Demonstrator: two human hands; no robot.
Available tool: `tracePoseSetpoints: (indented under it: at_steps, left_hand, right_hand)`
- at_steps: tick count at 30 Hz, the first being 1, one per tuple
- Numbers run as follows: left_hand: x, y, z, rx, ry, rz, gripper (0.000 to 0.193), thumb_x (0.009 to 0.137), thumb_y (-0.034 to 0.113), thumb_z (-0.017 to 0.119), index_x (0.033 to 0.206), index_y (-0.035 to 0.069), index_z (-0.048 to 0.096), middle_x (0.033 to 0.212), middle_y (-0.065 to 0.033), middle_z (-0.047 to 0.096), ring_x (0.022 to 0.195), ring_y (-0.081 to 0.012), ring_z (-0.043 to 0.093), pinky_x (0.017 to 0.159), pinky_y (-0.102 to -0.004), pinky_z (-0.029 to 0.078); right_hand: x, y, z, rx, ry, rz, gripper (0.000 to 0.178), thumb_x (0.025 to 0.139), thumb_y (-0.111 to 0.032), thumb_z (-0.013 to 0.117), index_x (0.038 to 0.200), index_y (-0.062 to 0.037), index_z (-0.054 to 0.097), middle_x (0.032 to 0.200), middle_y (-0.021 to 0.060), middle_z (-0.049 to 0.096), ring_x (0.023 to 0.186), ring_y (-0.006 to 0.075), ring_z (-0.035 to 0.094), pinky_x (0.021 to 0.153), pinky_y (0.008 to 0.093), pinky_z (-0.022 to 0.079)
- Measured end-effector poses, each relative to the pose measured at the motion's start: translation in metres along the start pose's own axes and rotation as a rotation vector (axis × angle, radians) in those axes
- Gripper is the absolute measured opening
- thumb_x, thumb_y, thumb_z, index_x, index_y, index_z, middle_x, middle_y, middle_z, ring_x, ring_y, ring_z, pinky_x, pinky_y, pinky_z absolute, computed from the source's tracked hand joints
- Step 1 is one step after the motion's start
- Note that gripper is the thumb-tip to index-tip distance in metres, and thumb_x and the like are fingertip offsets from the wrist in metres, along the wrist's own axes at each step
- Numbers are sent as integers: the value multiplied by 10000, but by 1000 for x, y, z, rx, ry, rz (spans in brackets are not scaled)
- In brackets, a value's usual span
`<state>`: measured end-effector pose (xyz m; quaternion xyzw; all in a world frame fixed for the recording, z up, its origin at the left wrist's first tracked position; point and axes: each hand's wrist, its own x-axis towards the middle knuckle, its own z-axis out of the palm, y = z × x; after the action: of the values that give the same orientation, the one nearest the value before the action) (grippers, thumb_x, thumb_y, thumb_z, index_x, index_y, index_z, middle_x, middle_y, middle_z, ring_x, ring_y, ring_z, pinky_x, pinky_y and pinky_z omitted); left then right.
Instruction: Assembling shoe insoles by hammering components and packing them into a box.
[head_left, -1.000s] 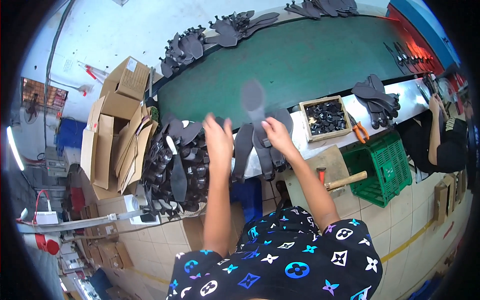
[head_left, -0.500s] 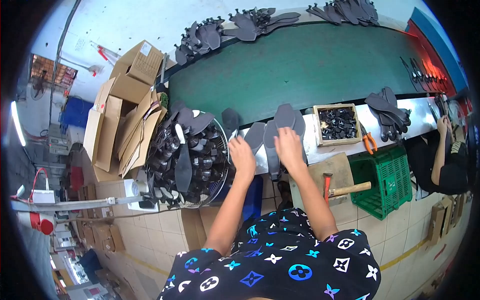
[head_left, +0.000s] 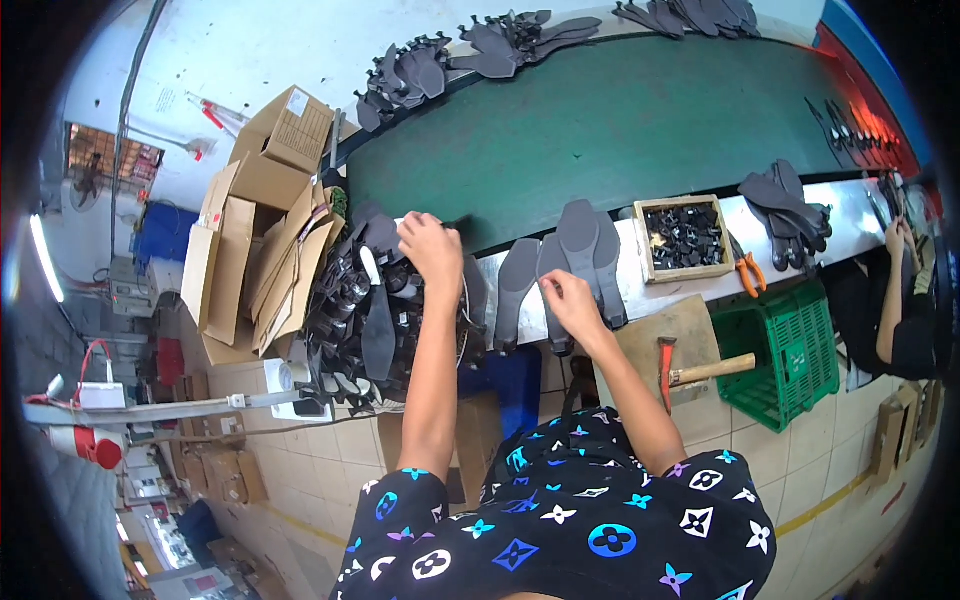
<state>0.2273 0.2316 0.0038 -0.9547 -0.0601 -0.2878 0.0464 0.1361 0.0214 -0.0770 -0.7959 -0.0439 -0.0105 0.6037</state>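
My left hand (head_left: 432, 250) is over the wire basket (head_left: 462, 335), at the grey soles on top of its heap. Its fingers are apart and point down, and nothing shows in them. Several dark grey shoe soles with heels, among them a front sole (head_left: 517, 280), lie side by side on the metal ledge (head_left: 632, 262). One wide sole (head_left: 580, 235) rests across others. My right hand (head_left: 572, 303) is just above these soles with loosely bent fingers, and I see nothing held. A long black sole (head_left: 378, 330) with a white end lies over the glossy black heels in the basket.
A wooden box (head_left: 686, 272) of small black parts stands on the ledge beside orange-handled pliers (head_left: 748, 268). More soles (head_left: 785, 215) lie farther right. Behind is a green conveyor belt (head_left: 600, 140). A hammer (head_left: 710, 370), green crate (head_left: 785, 365) and cardboard boxes (head_left: 235, 265) are around; a co-worker sits right.
My left hand has moved left from the ledge to over the basket. My right hand has drawn back slightly toward me. More soles show side by side at the left of the row.
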Motion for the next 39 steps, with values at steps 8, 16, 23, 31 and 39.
tracePoseSetpoints:
  at_steps: [8, 16, 23, 31, 39]
  left_hand:
    - [-38, -26, -69, -1733, -266, -903, 128, 947, 125, 608, 988, 14, 560, 963, -61, 614, 867, -165, 592, 775, -280, 477]
    - [-138, 20, -177, -2180, -752, -898, 527, 815, 57, 671, 1292, -15, 458, 1176, -87, 563, 1096, -219, 566, 996, -320, 465]
    - [-169, -25, -241, -2151, -471, -934, 560, 713, -96, 662, 1235, 2, 485, 1166, -107, 549, 1031, -225, 618, 853, -298, 534]
    - [-253, -114, -279, -2024, 28, -1012, 423, 832, -1, 590, 1214, 57, 417, 946, -111, 585, 958, -310, 648, 853, -426, 541]
    - [-346, -141, -277, -1675, 80, -1194, 342, 1009, 288, 519, 1248, 58, 438, 1052, -97, 591, 879, -210, 660, 732, -342, 558]
  right_hand:
    - [27, 8, 42, 264, -133, 112, 220, 934, -131, 544, 1035, 51, 615, 869, 148, 709, 748, 215, 698, 665, 321, 542]
    - [53, 26, 169, -545, -87, 0, 485, 685, -145, 789, 1068, 17, 539, 1073, 180, 569, 968, 358, 655, 800, 445, 528]
    - [57, 13, 187, -447, -93, 263, 243, 829, -117, 626, 999, 50, 581, 972, 255, 639, 914, 387, 673, 817, 470, 542]
    - [62, 24, 86, -85, 170, 204, 296, 701, -139, 804, 810, -33, 550, 736, 56, 581, 713, 189, 563, 636, 380, 461]
    - [-49, -206, 71, 550, -395, -9, 305, 968, -128, 584, 1230, 21, 532, 991, 62, 633, 865, 106, 592, 788, 263, 493]
